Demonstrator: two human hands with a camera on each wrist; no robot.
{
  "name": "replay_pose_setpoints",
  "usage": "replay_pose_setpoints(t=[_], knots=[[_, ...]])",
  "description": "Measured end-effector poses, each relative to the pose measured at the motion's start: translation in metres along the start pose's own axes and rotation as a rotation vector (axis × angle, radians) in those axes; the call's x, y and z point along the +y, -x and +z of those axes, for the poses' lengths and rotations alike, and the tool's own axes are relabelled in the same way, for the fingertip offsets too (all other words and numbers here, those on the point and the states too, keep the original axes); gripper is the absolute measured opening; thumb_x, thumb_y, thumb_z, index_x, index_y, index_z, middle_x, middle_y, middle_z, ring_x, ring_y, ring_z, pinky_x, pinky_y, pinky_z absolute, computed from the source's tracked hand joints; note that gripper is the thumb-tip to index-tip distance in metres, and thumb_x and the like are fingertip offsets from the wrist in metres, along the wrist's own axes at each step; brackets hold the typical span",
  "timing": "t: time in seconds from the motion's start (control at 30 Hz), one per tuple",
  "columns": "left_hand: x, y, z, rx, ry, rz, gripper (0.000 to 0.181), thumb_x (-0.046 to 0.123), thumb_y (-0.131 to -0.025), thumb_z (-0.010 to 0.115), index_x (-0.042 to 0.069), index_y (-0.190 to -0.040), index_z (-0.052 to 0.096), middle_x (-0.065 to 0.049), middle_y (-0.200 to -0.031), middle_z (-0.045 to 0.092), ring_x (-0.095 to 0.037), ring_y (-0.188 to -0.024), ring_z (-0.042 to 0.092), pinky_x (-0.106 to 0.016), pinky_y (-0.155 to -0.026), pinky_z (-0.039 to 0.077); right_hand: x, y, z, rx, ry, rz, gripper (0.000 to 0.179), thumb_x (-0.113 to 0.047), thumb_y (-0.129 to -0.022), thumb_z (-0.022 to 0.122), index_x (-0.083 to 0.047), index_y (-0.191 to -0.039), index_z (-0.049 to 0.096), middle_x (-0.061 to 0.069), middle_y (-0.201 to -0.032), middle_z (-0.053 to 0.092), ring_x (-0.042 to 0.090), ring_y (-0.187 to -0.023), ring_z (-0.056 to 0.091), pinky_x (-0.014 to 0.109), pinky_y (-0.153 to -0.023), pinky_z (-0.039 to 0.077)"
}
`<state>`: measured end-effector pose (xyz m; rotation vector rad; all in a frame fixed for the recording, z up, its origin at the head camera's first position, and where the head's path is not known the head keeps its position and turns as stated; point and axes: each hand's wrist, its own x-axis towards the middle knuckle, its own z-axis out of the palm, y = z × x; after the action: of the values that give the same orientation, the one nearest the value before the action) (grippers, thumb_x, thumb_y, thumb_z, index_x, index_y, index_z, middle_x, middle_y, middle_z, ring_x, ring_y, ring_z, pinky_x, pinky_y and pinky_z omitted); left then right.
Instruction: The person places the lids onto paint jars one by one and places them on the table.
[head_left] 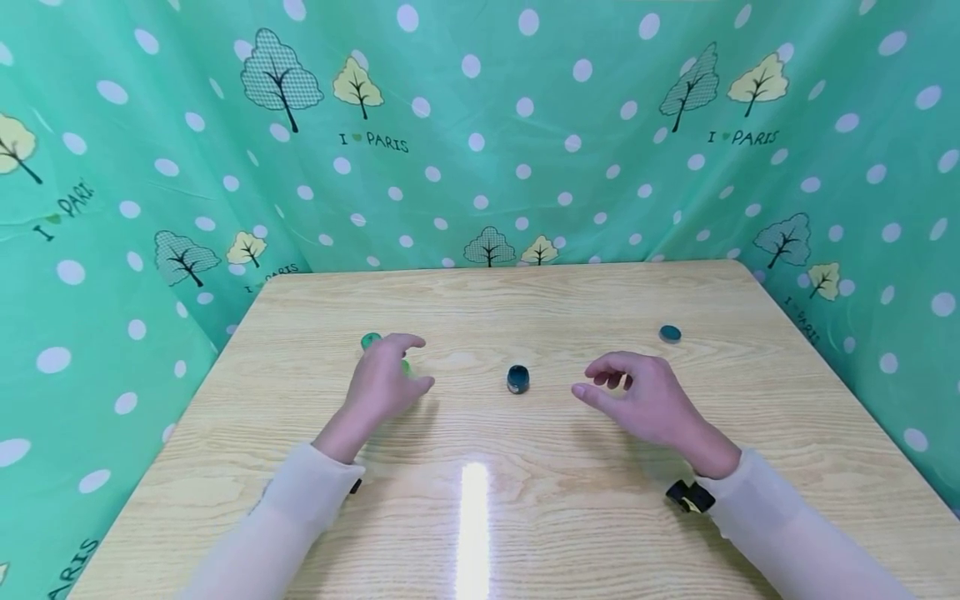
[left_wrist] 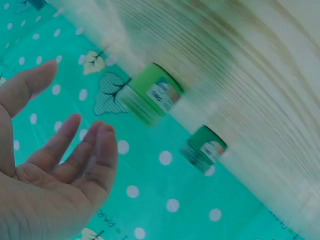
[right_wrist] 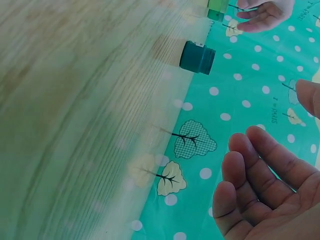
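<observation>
Near the middle of the table stands a small dark teal jar [head_left: 517,379], upright with its mouth uncovered; its bare neck shows in the right wrist view [right_wrist: 197,57]. A round teal lid [head_left: 670,333] lies flat at the back right. My left hand [head_left: 384,377] hovers with fingers spread and bent, holding nothing. Behind it are a light green jar [left_wrist: 154,94], mostly hidden in the head view, and a smaller-looking dark green jar [left_wrist: 204,148]. My right hand [head_left: 641,398] hangs over the table right of the teal jar, fingers loosely curved around nothing.
The pale wooden table [head_left: 570,517] reaches back to a green dotted curtain [head_left: 480,167], which also hangs at both sides. A bright light reflection runs along the front of the tabletop. Black wrist devices [head_left: 690,497] show under the sleeves.
</observation>
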<state>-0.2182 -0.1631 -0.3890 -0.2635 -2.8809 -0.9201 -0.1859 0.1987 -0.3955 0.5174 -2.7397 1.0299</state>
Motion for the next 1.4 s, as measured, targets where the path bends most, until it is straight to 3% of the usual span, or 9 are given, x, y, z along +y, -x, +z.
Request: replay_pose_setpoints(t=[0.33,0.57,0.9,1.4], knots=[[0.025,-0.001,0.019,-0.080,0.126,0.046,0.056,0.017,-0.080,0.088,0.008,-0.131,0.067,-0.014,-0.129,0.067,-0.036,-0.111,0.065,-0.045,-0.085,0.057,0.001,0.001,-0.001,0.003,0.000,0.007,0.029,-0.038,-0.088,0.082,-0.015,-0.106,0.077,-0.004,-0.094,0.070,0.018,-0.081,0.061,0.034,-0.071,0.051],[0.038,-0.004,0.030,-0.122,0.169,0.061,0.059,0.020,-0.080,0.089,0.009,-0.133,0.066,-0.007,-0.133,0.066,-0.029,-0.112,0.064,-0.042,-0.086,0.057,0.004,0.000,-0.002,0.013,-0.004,0.020,0.031,-0.041,-0.088,0.082,-0.016,-0.106,0.077,-0.004,-0.094,0.070,0.016,-0.081,0.060,0.034,-0.071,0.050],[0.054,-0.013,0.046,-0.155,0.289,0.114,0.062,0.017,-0.079,0.090,0.008,-0.135,0.063,-0.012,-0.134,0.064,-0.034,-0.110,0.065,-0.040,-0.089,0.056,0.006,0.001,-0.004,0.017,-0.004,0.027,0.029,-0.040,-0.088,0.082,-0.016,-0.104,0.077,-0.005,-0.093,0.070,0.015,-0.083,0.061,0.033,-0.071,0.050],[0.069,-0.023,0.060,-0.207,0.373,0.082,0.058,0.016,-0.080,0.090,0.008,-0.132,0.065,-0.011,-0.133,0.065,-0.031,-0.114,0.063,-0.040,-0.089,0.056,0.009,0.002,-0.005,0.030,0.000,0.025,0.029,-0.041,-0.087,0.082,-0.017,-0.102,0.077,-0.005,-0.092,0.070,0.021,-0.085,0.063,0.033,-0.072,0.050]])
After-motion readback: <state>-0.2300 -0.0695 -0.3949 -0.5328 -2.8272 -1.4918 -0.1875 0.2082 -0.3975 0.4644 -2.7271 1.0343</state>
